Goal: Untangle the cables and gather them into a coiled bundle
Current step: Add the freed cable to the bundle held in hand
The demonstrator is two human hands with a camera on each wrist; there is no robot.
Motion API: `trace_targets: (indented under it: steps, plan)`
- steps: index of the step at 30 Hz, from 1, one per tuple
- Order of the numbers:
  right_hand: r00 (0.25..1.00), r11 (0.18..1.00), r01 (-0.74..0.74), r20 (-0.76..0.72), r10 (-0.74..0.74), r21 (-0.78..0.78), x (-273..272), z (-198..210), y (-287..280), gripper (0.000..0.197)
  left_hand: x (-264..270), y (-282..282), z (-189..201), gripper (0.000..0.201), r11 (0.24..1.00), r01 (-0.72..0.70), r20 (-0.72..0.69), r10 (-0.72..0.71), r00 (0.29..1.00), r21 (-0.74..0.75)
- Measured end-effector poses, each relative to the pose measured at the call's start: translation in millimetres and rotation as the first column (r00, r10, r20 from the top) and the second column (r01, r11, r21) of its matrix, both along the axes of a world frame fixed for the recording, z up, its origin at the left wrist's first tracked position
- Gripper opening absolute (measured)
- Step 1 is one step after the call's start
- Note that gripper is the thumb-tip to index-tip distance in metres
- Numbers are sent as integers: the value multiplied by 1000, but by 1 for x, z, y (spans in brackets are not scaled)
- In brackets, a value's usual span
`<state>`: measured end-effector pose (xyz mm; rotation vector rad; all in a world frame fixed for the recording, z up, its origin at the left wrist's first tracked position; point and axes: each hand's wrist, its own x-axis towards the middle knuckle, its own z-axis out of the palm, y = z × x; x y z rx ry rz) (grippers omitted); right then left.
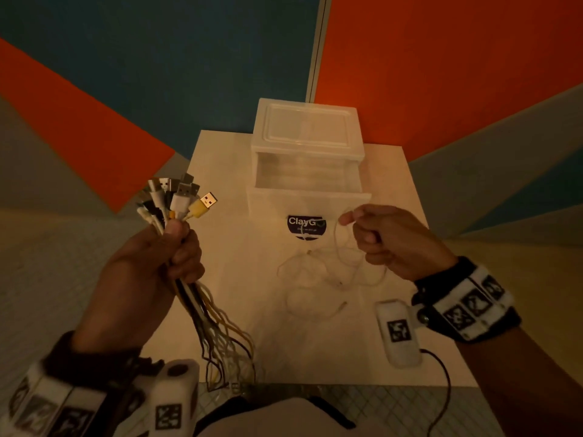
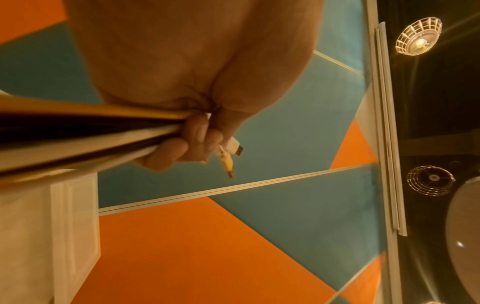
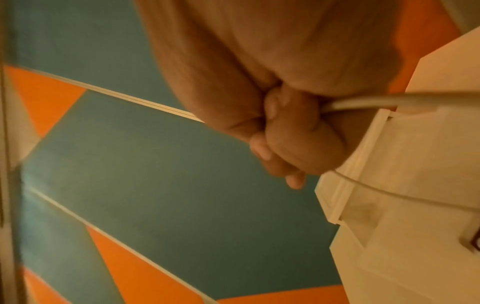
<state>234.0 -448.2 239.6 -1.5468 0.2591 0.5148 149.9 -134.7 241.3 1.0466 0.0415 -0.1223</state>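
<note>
On the head view I read "ClayG" on a dark sticker (image 1: 306, 225) at frame centre, on the front of a clear plastic drawer box (image 1: 307, 146) with its drawer pulled open; the smaller print under it is too blurred for me to read. My left hand (image 1: 151, 266), lower left of frame, is fisted around a bundle of cables (image 1: 176, 203), USB plugs fanning up above the thumb and the tails hanging down past the near edge of the white table (image 1: 220, 171). My right hand (image 1: 388, 241), right of centre, pinches a thin white cable (image 1: 340, 263) whose loops lie loose on the table below the sticker.

Only the left wrist view shows the ceiling, with a caged lamp (image 2: 418, 36) lit at upper right. The right wrist view shows what the head view hides: the white cable passing through my curled fingers (image 3: 291, 127).
</note>
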Motion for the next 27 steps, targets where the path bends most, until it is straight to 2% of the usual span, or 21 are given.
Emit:
trace_targets:
  steps: [2,5,9,11,12,13,14,15,16,17,18,19,21,22,23,24,25,26,27]
  plan:
    - [996,992,-75,-55,70,-98,-10,-9,-1,25,5,-4,-1,44,1000,8,7,-8,1000,1]
    - [997,996,-55,-53,52,-63,-24,-18,-1,24,9,-7,-3,36,1000,5,13,-5,1000,10]
    - [980,991,-58,196,34,122,-30,25,-15,29,11,-3,-5,38,1000,13,5,-13,1000,-4]
    - [959,991,-39,285,2,127,-24,35,-22,27,13,-3,-6,28,1000,9,7,-9,1000,-1]
    - [958,996,-22,286,-3,84,-18,27,-26,22,13,-3,-7,22,1000,4,8,-4,1000,5]
    - [965,1000,-8,263,15,-27,-12,10,-27,19,14,-4,-7,22,1000,4,9,-4,1000,5]
    - [974,976,-20,218,68,-216,-5,-14,-30,19,14,-4,-7,26,1000,12,12,-12,1000,-2]
    - [979,895,-65,148,144,-442,1,-45,-34,20,13,-4,-7,33,1000,18,13,-18,1000,-8]
    - [979,757,-127,42,200,-641,6,-80,-42,20,12,-4,-7,35,1000,21,11,-21,1000,-7]
    - [970,559,-196,-77,229,-806,10,-113,-52,20,11,-3,-8,33,1000,19,7,-19,1000,2]
    - [963,401,-248,-179,202,-882,10,-142,-60,24,10,-3,-9,27,1000,13,4,-13,1000,16]
    - [952,325,-300,-258,167,-897,10,-165,-66,29,9,-3,-9,21,1000,3,-3,-3,1000,30]
    - [939,235,-338,-307,157,-911,6,-196,-66,40,7,-2,-12,19,999,-14,-24,15,1000,51]
    - [953,178,-270,-235,192,-946,4,-208,-60,46,6,-1,-13,20,998,-14,-33,16,999,55]
    - [960,161,-155,-110,257,-975,5,-218,-52,48,5,0,-13,25,998,-11,-42,13,999,55]
    - [943,212,-54,20,332,-976,6,-225,-40,46,4,1,-14,33,999,-6,-50,9,999,53]
    - [910,284,-34,89,405,-958,5,-231,-26,42,4,1,-14,40,999,-6,-60,9,998,51]
    - [864,309,-89,82,497,-947,4,-239,-12,39,3,1,-14,43,999,-16,-70,20,997,52]
    - [815,289,-164,35,578,-943,1,-247,1,38,3,1,-15,40,998,-28,-79,32,996,54]
